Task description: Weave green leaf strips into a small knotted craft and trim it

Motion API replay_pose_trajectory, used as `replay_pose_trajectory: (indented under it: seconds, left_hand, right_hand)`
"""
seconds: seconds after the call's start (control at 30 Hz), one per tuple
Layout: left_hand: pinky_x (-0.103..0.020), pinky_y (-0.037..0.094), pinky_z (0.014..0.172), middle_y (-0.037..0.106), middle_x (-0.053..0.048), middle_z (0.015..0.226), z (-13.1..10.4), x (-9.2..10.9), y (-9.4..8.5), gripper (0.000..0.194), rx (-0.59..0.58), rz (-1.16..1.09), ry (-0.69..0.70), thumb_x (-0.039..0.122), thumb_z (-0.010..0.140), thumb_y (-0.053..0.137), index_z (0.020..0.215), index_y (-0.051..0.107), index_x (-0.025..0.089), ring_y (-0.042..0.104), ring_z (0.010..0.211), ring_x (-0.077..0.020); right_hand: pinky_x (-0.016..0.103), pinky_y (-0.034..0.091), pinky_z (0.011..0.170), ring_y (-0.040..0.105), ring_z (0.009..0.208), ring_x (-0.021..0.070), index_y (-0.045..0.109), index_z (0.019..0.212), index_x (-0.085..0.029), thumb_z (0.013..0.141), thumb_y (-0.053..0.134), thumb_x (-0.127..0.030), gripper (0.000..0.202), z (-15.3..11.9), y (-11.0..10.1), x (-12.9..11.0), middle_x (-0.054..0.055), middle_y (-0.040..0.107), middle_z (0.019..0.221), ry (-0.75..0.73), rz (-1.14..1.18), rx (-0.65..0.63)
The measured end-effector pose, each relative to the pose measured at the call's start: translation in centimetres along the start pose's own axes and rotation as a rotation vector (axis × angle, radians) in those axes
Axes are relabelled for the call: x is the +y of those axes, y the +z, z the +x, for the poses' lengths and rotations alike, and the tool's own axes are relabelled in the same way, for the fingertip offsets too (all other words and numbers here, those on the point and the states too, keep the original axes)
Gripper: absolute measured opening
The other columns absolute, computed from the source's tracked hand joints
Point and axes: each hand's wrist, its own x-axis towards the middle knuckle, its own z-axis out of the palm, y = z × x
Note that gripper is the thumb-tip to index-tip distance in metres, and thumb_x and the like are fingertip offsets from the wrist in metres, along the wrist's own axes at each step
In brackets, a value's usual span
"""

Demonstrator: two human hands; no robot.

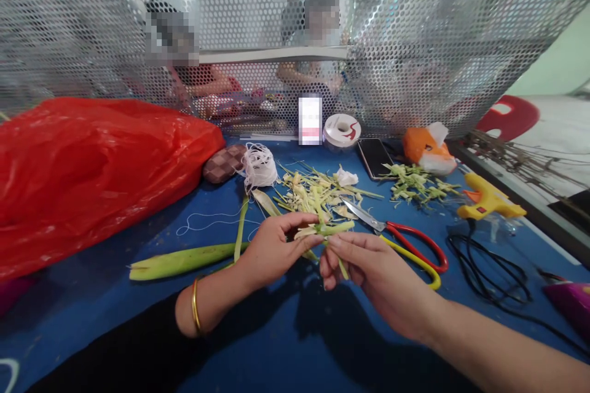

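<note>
Between both hands is a small piece made of pale green leaf strips (337, 229), with ends sticking out several ways. My left hand (281, 242), with a gold bangle at the wrist, pinches it from the left between thumb and fingers. From the right, my right hand (357, 258) grips its lower part, and a strip end hangs below the fingers. Just behind the hands lies a heap of cut leaf scraps (306, 193). Scissors (396, 233) with one red and one yellow handle lie beside my right hand, blades parted. A long green husk-like leaf (179, 262) rests left of my left hand.
A red plastic bag (101, 178) fills the left side. White string (259, 167), a lit phone (310, 123), a ribbon spool (342, 130) and a dark phone (375, 158) stand behind. Right are green clippings (417, 185), a tissue pack (426, 148) and a corded yellow glue gun (491, 196). People sit beyond the perforated screen (239, 6).
</note>
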Motion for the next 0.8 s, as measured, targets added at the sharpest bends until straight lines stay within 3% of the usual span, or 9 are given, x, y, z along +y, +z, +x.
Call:
replay_pose_trajectory:
  seconds: [0.13, 0.3, 0.43, 0.6, 0.7, 0.8]
  left_hand:
    - [-0.032, 0.047, 0.084, 0.069, -0.006, 0.093, 0.1, -0.2, -0.2, 0.022, -0.015, 0.026, 0.152, 0.035, 0.071, 0.077, 0.086, 0.074, 0.019, 0.063, 0.088, -0.0204]
    - [-0.029, 0.046, 0.082, 0.072, -0.003, 0.091, -0.1, -0.3, 0.1, 0.018, -0.102, 0.067, 0.078, 0.034, 0.079, 0.07, 0.091, 0.072, 0.021, 0.064, 0.089, -0.0201]
    - [-0.029, 0.045, 0.082, 0.072, -0.004, 0.095, -0.1, -0.4, 0.1, 0.017, -0.142, 0.13, 0.157, 0.036, 0.084, 0.065, 0.089, 0.071, 0.021, 0.063, 0.091, -0.0212]
    - [-0.027, 0.041, 0.069, 0.064, -0.003, 0.08, -0.1, -0.4, 0.2, 0.021, -0.146, 0.173, 0.141, 0.036, 0.091, 0.053, 0.087, 0.064, 0.018, 0.056, 0.074, -0.0175]
    - [-0.026, 0.037, 0.062, 0.055, 0.0, 0.069, -0.3, -0.2, 0.3, 0.024, -0.085, 0.191, 0.121, 0.035, 0.092, 0.05, 0.076, 0.057, 0.019, 0.048, 0.065, -0.0149]
    - [-0.026, 0.034, 0.059, 0.049, 0.003, 0.062, -0.4, 0.0, 0.3, 0.029, -0.074, 0.155, 0.095, 0.034, 0.092, 0.048, 0.066, 0.049, 0.02, 0.044, 0.06, -0.0132]
  right_hand:
    - [0.023, 0.045, 0.059, 0.06, 0.055, 0.0106, 0.064, 0.064, -0.014, 0.08, 0.069, -0.038, 0.029, -0.2, -0.4, -0.7, 0.003, 0.067, 0.066, 0.102, 0.1, -0.021]
    - [0.022, 0.043, 0.054, 0.053, 0.049, 0.0089, 0.061, 0.062, -0.015, 0.081, 0.067, -0.041, 0.033, 0.0, -0.5, -1.0, 0.0, 0.06, 0.057, 0.125, 0.083, -0.005]
    - [0.022, 0.039, 0.047, 0.046, 0.042, 0.0076, 0.059, 0.063, -0.016, 0.081, 0.067, -0.04, 0.031, 0.2, -0.5, -1.3, -0.005, 0.05, 0.048, 0.136, 0.101, 0.022]
    - [0.021, 0.04, 0.044, 0.05, 0.041, 0.0086, 0.06, 0.069, -0.017, 0.079, 0.066, -0.047, 0.033, 0.4, -0.9, -1.7, -0.005, 0.052, 0.05, 0.163, 0.042, 0.04]
    - [0.022, 0.038, 0.041, 0.053, 0.042, 0.0111, 0.063, 0.076, -0.017, 0.08, 0.059, -0.06, 0.043, 0.8, -1.5, -1.8, -0.003, 0.056, 0.052, 0.047, -0.162, 0.104]
    - [0.026, 0.047, 0.056, 0.059, 0.058, 0.014, 0.063, 0.074, -0.018, 0.083, 0.057, -0.058, 0.041, 1.4, -2.3, -1.7, 0.0, 0.061, 0.062, -0.218, -0.428, 0.205]
